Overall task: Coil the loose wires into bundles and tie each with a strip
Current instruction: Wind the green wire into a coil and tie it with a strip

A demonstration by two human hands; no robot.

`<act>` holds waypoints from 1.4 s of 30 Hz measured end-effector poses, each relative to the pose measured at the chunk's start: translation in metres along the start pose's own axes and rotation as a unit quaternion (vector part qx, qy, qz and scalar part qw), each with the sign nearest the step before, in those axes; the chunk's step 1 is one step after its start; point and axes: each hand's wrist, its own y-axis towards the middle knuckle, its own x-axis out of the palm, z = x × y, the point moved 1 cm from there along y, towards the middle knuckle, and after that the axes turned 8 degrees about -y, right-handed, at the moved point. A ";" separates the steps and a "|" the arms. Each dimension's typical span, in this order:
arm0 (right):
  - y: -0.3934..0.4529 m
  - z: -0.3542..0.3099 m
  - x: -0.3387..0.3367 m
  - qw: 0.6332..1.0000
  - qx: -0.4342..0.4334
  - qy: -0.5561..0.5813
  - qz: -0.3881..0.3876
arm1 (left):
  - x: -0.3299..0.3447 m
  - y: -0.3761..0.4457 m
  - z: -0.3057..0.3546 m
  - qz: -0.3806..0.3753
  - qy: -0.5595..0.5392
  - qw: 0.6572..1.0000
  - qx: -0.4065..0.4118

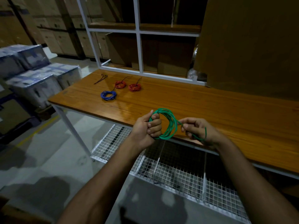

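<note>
A coil of green wire (169,125) hangs in the air over the front edge of the wooden table (202,110). My left hand (148,126) grips the coil's left side in a fist. My right hand (197,130) pinches the wire's loose tail, which runs through the fingers and curls up behind the hand. Far back on the table lie a blue bundle (108,95) and two red bundles (120,84) (135,87), each tied with a dark strip. Spare dark strips (101,79) lie to their left.
A white metal frame (139,46) with cardboard boxes stands behind the table. A wire-mesh shelf (178,172) sits under the tabletop. Wrapped boxes (37,75) are stacked on the floor at left. A large brown carton (250,46) rises at right.
</note>
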 end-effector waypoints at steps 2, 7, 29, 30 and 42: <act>-0.010 0.008 0.016 0.999 -0.006 0.002 0.044 | 0.001 0.005 0.000 0.010 -0.008 0.999 0.032; -0.033 0.007 0.049 0.983 -0.051 0.017 0.176 | 0.004 0.011 -0.010 0.033 0.004 0.996 0.082; -0.069 0.012 0.071 0.734 -0.265 -0.532 0.329 | 0.006 0.021 -0.077 0.127 -0.056 0.977 0.160; -0.068 0.012 0.069 0.765 -0.259 -0.492 0.325 | 0.006 0.021 -0.077 0.126 -0.058 0.978 0.156; -0.041 -0.031 0.024 0.908 -0.263 -0.304 0.121 | 0.017 0.009 -0.082 0.152 0.058 0.982 0.101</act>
